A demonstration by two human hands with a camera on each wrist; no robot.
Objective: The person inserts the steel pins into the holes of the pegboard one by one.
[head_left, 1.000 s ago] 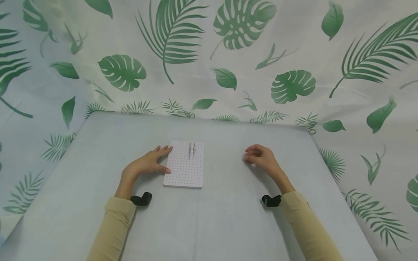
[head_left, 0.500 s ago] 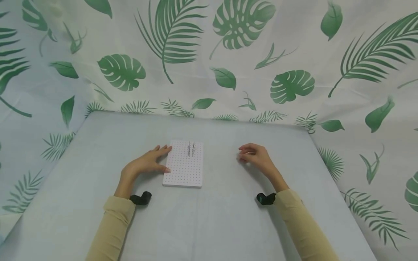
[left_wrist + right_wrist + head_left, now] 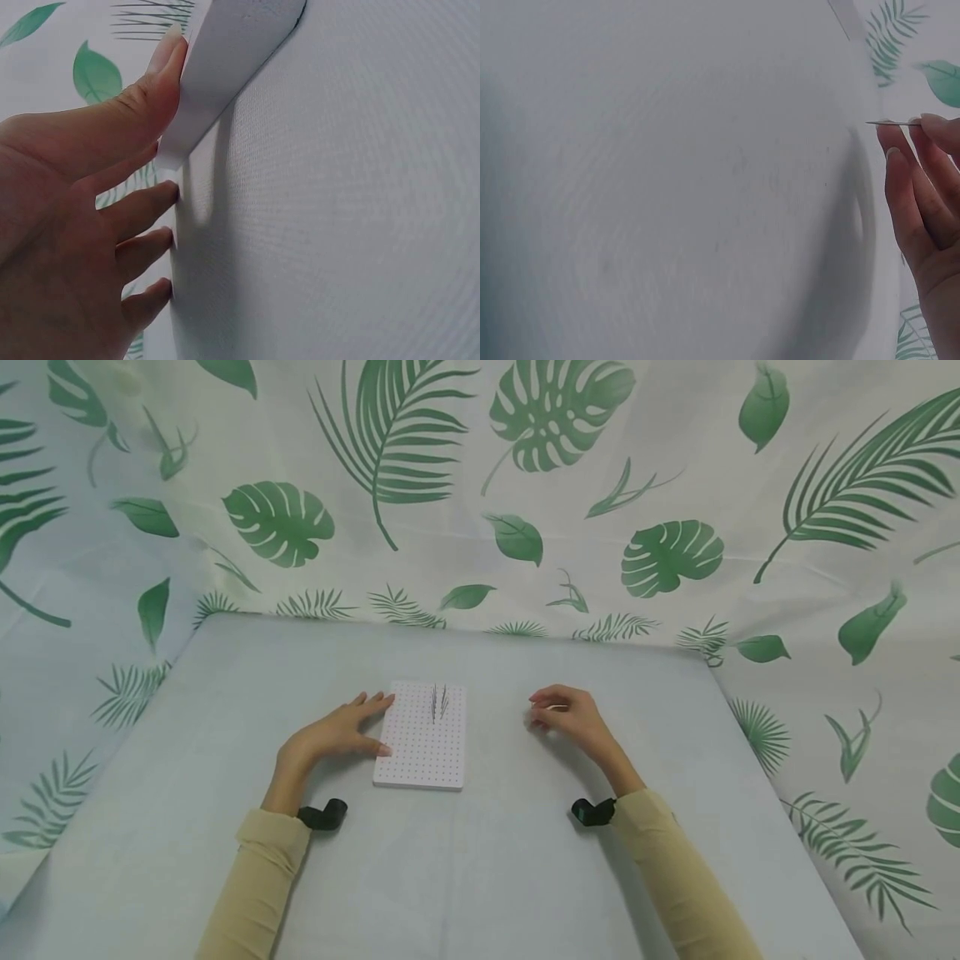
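A white board with a grid of small holes point(image 3: 420, 760) lies on the table. Several thin dark needles point(image 3: 433, 703) stand upright in its far part. My left hand point(image 3: 339, 732) rests against the board's left side, fingers spread, the thumb and index fingertip touching it. In the left wrist view the thumb lies along the board's side wall point(image 3: 225, 67), while other fingertips touch the table. To the board's right, my right hand point(image 3: 572, 715) is held above the table, apart from the board. A thin needle point(image 3: 891, 123) is pinched between its thumb and fingertips, pointing left in the right wrist view.
A pale grey-white cloth covers the table point(image 3: 517, 877). Leaf-patterned white sheeting point(image 3: 570, 552) rises behind and at both sides. Each wrist carries a small black camera, one at the left wrist point(image 3: 324, 815) and one at the right wrist point(image 3: 594, 812).
My right hand has moved left toward the board, still pinching the needle. The left hand and the board stay in place.
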